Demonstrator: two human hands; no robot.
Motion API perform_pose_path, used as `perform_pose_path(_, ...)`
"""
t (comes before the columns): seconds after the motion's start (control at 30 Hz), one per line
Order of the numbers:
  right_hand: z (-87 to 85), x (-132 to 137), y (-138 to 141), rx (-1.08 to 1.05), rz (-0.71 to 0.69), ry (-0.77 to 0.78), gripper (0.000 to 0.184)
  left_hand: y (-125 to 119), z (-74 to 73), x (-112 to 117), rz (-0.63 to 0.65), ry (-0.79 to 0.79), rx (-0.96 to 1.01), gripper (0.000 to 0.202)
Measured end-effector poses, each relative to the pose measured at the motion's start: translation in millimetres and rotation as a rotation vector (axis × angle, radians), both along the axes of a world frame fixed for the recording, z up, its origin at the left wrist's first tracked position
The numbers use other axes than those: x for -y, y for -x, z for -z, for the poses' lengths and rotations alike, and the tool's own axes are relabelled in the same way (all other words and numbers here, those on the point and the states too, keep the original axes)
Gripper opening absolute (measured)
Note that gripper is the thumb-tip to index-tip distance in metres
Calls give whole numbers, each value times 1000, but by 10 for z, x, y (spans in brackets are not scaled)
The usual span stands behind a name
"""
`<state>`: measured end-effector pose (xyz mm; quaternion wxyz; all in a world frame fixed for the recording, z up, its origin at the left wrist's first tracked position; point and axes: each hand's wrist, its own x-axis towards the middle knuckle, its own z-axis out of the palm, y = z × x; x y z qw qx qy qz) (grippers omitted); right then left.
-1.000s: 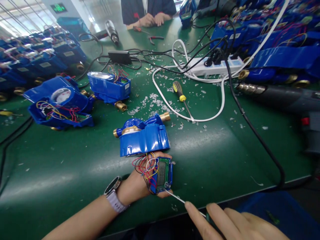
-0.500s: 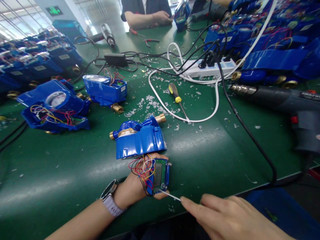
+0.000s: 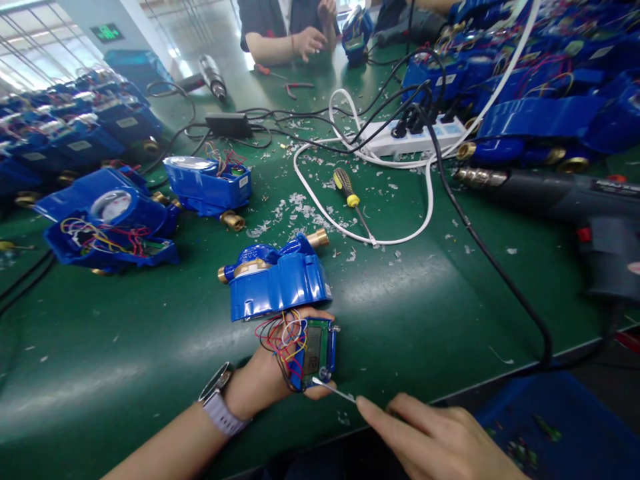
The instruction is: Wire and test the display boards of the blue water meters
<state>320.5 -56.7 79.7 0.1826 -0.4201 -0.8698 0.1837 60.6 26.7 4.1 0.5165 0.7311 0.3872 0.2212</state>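
My left hand (image 3: pixel 273 367) is closed around a small display module (image 3: pixel 314 353), a green circuit board with a grey LCD in a blue frame. Red, yellow, white and black wires (image 3: pixel 284 337) spill from its left side over my wrist. In my right hand (image 3: pixel 430 427) is a slim, straight metal tool (image 3: pixel 340 392), its handle hidden by the fingers. The flat, bright tip meets the board's lower edge, below the LCD. Just beyond my left hand lies a blue water meter (image 3: pixel 277 283) with brass ends; whether the wires run into it cannot be made out.
A yellow-black screwdriver (image 3: pixel 346 188) lies inside a white cable loop, among plastic scraps. Two open blue meters (image 3: pixel 113 213) sit left. A heat gun (image 3: pixel 545 193) and black cord are right, near a power strip (image 3: pixel 400 137). Across the table a person's hand (image 3: pixel 307 43) shows.
The LCD reading has changed from several digits to fewer. My tool's tip has shifted slightly left along the board's lower edge. Opposite, the person's hands have come apart, one raised.
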Motion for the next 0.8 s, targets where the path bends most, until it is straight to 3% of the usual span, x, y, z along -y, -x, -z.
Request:
perform_pose_path(0.1, 111, 26, 0, 4, -72, -125, 54, -18, -16, -9, -3, -135, -9, 87)
perform_pose_path(0.27, 208, 95, 65, -265, 53, 237, 42, -20, -2, -10, 8, -200, -8, 86)
perform_pose_path(0.3, 234, 108, 70, -272, 54, 229, 42, -18, 2, -9, 9, -213, -7, 86)
perform_pose_path(0.43, 346, 129, 47, -124, 22, -155, 50, -11, 1, -12, 20, -292, -21, 88)
perform_pose_path(0.47, 349, 121, 43, -118, 15, -185, 50, -11, -4, -15, 24, -300, -25, 88)
perform_pose_path(0.5, 334, 107, 43, -139, 20, -133, 48, -12, -10, -18, 25, -304, -26, 88)
perform_pose_path(0.63, 188, 29, 56, -319, 40, 400, 38, -18, -32, -30, 30, -305, -29, 86)
perform_pose_path(0.67, 167, 16, 54, -320, 45, 415, 37, -21, -39, -32, 28, -314, -29, 86)
perform_pose_path(0.7, 162, 9, 47, -293, 38, 340, 38, -24, -48, -34, 27, -320, -30, 86)
perform_pose_path(0.8, 214, 6, 18, -126, -27, -70, 46, -37, -87, -39, 23, -335, -25, 84)
